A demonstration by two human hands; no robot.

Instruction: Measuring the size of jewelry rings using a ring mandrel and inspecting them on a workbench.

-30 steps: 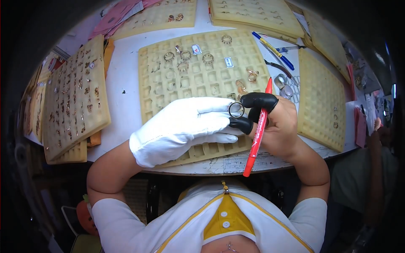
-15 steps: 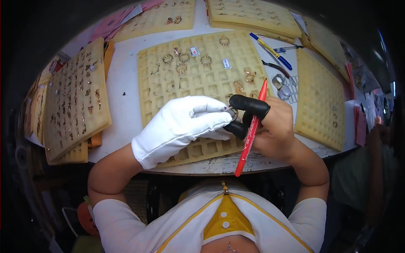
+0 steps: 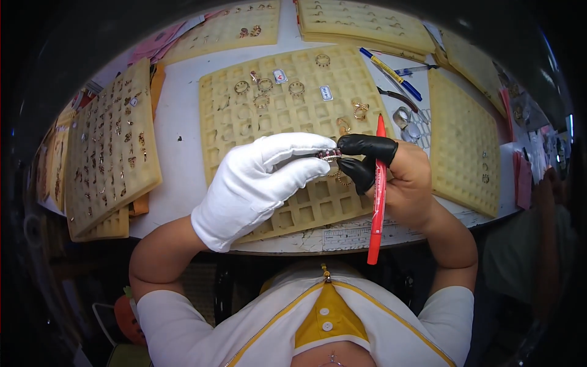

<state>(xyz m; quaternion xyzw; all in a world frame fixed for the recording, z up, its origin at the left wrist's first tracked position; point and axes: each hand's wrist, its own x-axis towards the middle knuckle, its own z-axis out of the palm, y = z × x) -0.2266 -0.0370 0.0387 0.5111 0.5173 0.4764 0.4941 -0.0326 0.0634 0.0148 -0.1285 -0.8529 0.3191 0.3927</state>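
Note:
My left hand (image 3: 251, 186), in a white glove, pinches a ring (image 3: 330, 155) between thumb and fingertips. Small red and clear stones show along the ring's band. My right hand (image 3: 400, 177) wears black finger covers on thumb and forefinger, and their tips meet the ring's right side. A red marker pen (image 3: 378, 208) is tucked in the same hand, standing nearly upright across the fingers. Below both hands lies a yellowish foam tray (image 3: 293, 131) with square pockets. Several rings (image 3: 296, 89) and two small white tags (image 3: 326, 93) rest on it.
Foam trays of jewellery stand at the left (image 3: 110, 153), the back (image 3: 367, 24) and the right (image 3: 465, 147). A blue and yellow pen (image 3: 391, 73), dark-handled pliers (image 3: 397, 100) and metal ring pieces (image 3: 406, 119) lie right of the middle tray.
The ring has turned in my fingers, so its stone-set band now faces up. My right hand has shifted slightly right, and the red marker has swung to a steeper angle.

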